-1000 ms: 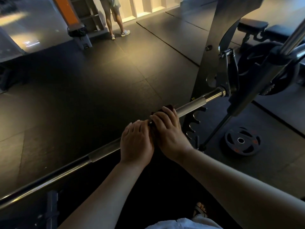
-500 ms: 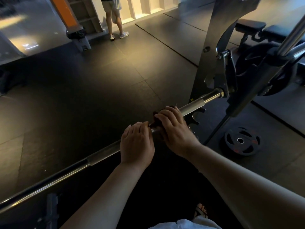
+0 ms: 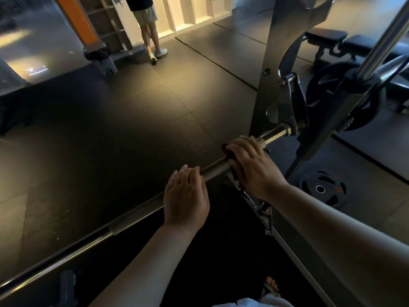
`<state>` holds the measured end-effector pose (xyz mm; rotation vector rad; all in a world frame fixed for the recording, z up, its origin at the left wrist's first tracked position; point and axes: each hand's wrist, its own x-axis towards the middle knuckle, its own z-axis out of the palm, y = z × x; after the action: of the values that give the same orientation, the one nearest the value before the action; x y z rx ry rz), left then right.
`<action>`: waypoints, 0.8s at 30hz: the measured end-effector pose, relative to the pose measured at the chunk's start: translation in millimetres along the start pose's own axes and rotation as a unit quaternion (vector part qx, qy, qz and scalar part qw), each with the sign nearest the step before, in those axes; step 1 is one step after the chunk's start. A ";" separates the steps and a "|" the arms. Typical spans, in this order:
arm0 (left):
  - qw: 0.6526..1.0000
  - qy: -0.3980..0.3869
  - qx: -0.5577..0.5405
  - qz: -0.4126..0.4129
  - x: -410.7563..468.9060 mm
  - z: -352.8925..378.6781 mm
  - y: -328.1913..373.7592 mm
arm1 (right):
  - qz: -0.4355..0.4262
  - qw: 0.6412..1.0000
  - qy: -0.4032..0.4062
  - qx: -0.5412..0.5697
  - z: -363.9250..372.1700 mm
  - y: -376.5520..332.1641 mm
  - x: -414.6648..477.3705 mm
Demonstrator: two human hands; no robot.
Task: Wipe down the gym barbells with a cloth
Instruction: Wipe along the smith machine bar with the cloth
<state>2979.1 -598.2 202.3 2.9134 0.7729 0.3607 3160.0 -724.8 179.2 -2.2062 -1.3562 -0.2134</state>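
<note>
barbell (image 3: 141, 214) meets rack upright (image 3: 269, 89) beside weight plate (image 3: 323, 188).

Your right hand (image 3: 252, 167) presses a dark cloth (image 3: 229, 152) around the bar (image 3: 132, 220). Your left hand (image 3: 186, 196) grips the bar beside it, apart.

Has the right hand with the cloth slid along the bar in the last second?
Yes. The right hand, holding the cloth, has slid along the barbell toward the rack upright, opening a gap from the left hand.
</note>
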 end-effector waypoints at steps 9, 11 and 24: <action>1.000 -0.004 -0.008 -0.002 10.7 7.6 8.4 | 0.127 0.988 0.059 0.062 1.3 16.4 -9.7; 1.000 -0.011 -0.013 0.004 12.4 6.7 9.6 | 0.093 0.995 0.026 0.024 -13.7 33.7 0.8; 1.000 -0.014 -0.019 -0.001 20.5 7.4 22.3 | 0.065 0.995 0.075 -0.019 -17.4 73.1 -0.6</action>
<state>3008.8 -607.5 202.8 2.8762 0.7578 0.3299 3225.4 -760.0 167.4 -2.2511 -1.1331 -0.3531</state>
